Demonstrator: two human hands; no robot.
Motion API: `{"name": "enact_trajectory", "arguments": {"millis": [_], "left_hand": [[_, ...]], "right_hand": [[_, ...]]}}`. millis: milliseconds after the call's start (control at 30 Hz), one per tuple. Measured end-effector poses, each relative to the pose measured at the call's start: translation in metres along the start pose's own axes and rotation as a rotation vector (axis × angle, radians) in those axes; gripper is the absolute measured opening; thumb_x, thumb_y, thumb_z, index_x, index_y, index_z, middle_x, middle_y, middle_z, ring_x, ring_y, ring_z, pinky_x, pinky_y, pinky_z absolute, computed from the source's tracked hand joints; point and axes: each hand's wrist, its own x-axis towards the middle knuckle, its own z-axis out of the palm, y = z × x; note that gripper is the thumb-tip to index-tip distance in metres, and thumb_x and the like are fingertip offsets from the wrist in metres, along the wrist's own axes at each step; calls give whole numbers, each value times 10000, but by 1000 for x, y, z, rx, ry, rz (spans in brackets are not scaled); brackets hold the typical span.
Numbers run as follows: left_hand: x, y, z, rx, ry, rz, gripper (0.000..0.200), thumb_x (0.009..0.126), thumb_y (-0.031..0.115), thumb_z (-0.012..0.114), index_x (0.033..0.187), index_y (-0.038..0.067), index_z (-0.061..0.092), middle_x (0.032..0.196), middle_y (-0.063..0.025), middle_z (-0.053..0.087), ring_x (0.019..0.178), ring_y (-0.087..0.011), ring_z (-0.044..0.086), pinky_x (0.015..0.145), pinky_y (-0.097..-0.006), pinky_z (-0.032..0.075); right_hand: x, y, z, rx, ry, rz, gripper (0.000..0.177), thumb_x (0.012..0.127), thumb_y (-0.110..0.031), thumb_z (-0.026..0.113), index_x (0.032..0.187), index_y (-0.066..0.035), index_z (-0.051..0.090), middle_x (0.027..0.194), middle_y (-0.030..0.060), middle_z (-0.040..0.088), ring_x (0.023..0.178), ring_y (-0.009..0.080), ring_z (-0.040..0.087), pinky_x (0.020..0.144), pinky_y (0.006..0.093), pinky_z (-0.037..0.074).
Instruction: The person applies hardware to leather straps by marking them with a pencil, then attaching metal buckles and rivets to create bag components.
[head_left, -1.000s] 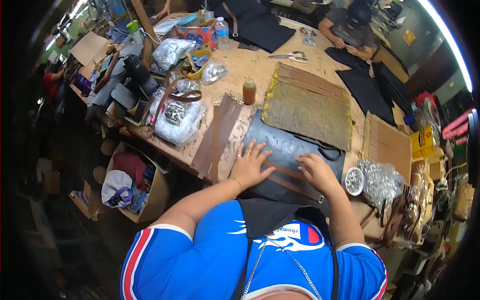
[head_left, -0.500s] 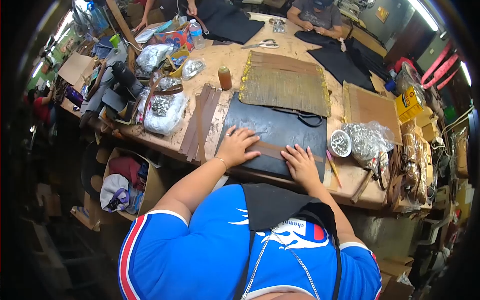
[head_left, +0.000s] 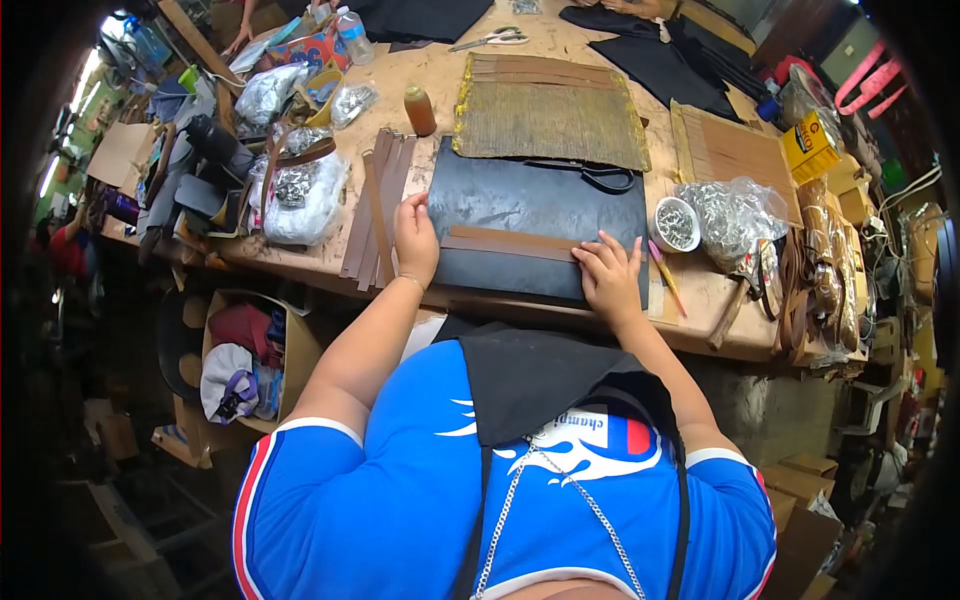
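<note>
Two brown strips (head_left: pixel 510 244) lie side by side on a black board (head_left: pixel 530 205). My right hand (head_left: pixel 611 275) rests on their right end, fingers slightly spread. At the board's left edge, my left hand (head_left: pixel 416 240) stands on its side, with its fingers pointing away from me; whether it holds anything is hidden. More brown strips (head_left: pixel 380 205) lie just left of it on the table. Beyond the board's bare part is a worn, yellow-edged panel (head_left: pixel 550 112), with black-handled scissors (head_left: pixel 607 179) at its near edge.
A white cup of metal pieces (head_left: pixel 675 224), a bag of metal pieces (head_left: pixel 733 212) and a hammer (head_left: pixel 728 313) are on the right. An amber bottle (head_left: pixel 420 111) stands behind the strips. Other people's hands (head_left: pixel 632 8) show at the far side.
My left hand has left the strips and moved left to the board's edge, turning onto its side. My right hand stays at their right end. The view has shifted.
</note>
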Motion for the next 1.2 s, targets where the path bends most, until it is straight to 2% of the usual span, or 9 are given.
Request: {"name": "enact_trajectory", "arguments": {"millis": [167,233,267,367,633,833,967,1100,1200], "left_hand": [[-2,36,-5,212,-392,140,224,959,215,682,1152,111,725,1214,-85,664,1105,-305,619,991,-409,471],[-9,46,-4,388,-383,382,251,919,229,735,1142,114,742,1208,-74,667,1123,-298,596,966,-406,478],[-9,46,-3,392,-416,402,251,910,236,742,1136,127,749,1214,-57,669,1157,-289,581,976,-409,476],[-9,47,-2,436,-463,436,226,909,244,742,1108,139,760,1182,-51,669,1127,-292,590,961,-417,480],[12,42,-2,394,-671,380,223,850,181,796,1053,100,755,1040,-92,678,1025,-324,617,901,-425,504],[36,40,-2,383,-931,80,182,874,128,768,1042,67,733,1055,-124,663,1050,-331,625,938,-402,505],[50,46,-5,398,-848,-28,136,883,149,749,997,78,726,1015,-107,679,1046,-334,641,906,-409,524],[31,53,2,688,-492,341,221,889,184,740,1106,156,708,1130,-47,667,1169,-289,600,973,-491,461],[11,68,8,550,-573,410,240,904,210,729,1137,160,698,1180,-50,663,1189,-291,584,997,-492,428]], "right_hand": [[9,11,-10,94,3,56,287,917,-95,658,1177,-198,722,1137,-5,703,1267,255,599,1177,707,223],[13,27,-23,152,169,131,245,929,-66,661,1154,-136,727,1071,63,713,1141,289,655,1097,596,406],[20,37,-30,274,263,131,236,921,0,644,1130,-70,727,1001,132,714,1010,328,679,938,464,520],[18,54,-52,352,265,255,205,943,46,617,1105,-16,727,961,147,715,933,294,695,848,367,534],[-6,67,-47,142,-11,206,140,885,-43,651,998,-80,726,938,130,664,938,342,650,827,446,539],[-12,62,-43,224,-7,160,173,863,-153,746,1025,-93,741,953,110,657,960,347,637,848,453,527],[-14,60,-41,229,-52,150,233,846,-173,775,1060,-86,744,976,110,645,1000,345,621,876,450,513],[-16,64,-45,256,-3,231,228,853,-159,773,1064,-79,740,1008,113,657,1035,349,632,886,443,522],[-19,74,-43,283,30,261,233,855,-156,775,1069,-74,735,1034,113,665,1064,352,636,896,436,528]]}}
